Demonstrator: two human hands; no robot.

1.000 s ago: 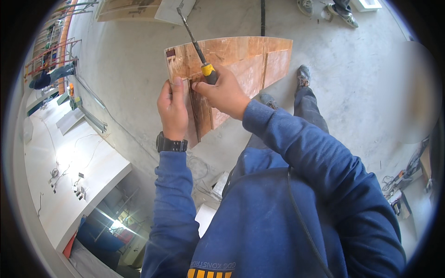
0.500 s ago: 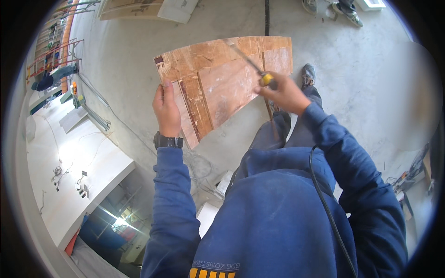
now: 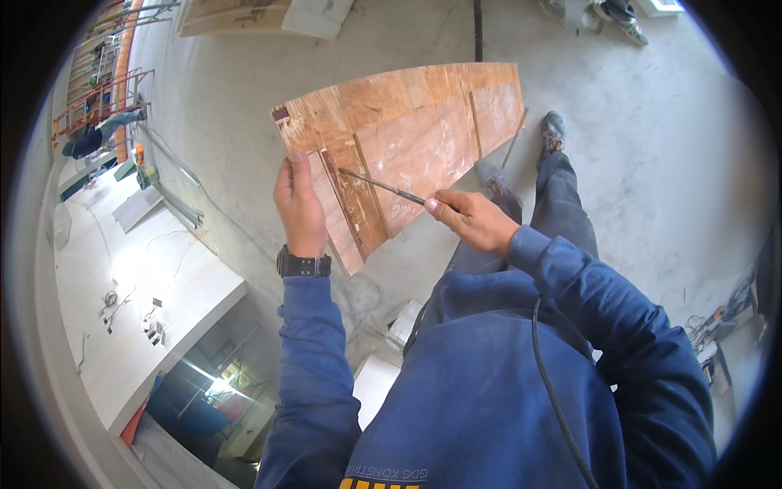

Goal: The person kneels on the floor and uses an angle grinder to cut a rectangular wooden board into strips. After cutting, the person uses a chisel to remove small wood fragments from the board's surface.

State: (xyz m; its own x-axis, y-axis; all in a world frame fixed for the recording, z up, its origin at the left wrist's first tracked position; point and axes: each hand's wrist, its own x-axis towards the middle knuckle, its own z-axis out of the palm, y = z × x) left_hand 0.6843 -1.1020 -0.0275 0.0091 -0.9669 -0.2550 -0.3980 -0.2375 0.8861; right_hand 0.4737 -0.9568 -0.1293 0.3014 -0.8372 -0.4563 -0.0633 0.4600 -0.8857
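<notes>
A curved plywood panel (image 3: 415,155), with pinkish faces, bare wood strips and rough torn patches, is held up in front of me. My left hand (image 3: 302,206) grips its left edge, thumb on the near face; the fingers behind are partly hidden. In my closed right hand (image 3: 479,220) is a screwdriver (image 3: 383,188) with a long thin shaft, its handle mostly covered by the fingers. Its tip lies over the rough strip near the panel's left side, close to a dark reddish groove; whether it touches cannot be made out.
Below is a grey concrete floor (image 3: 236,106). A white table (image 3: 187,306) with wires and small parts stands to the left. Boards (image 3: 244,16) lie at the far side. Another person's shoes (image 3: 627,24) show at the far right. A black cable (image 3: 562,367) hangs over my front.
My right hand has turned and brought the screwdriver's tip from the panel's far edge down and left to the rough strip. The left hand keeps its grip, and the panel has shifted slightly.
</notes>
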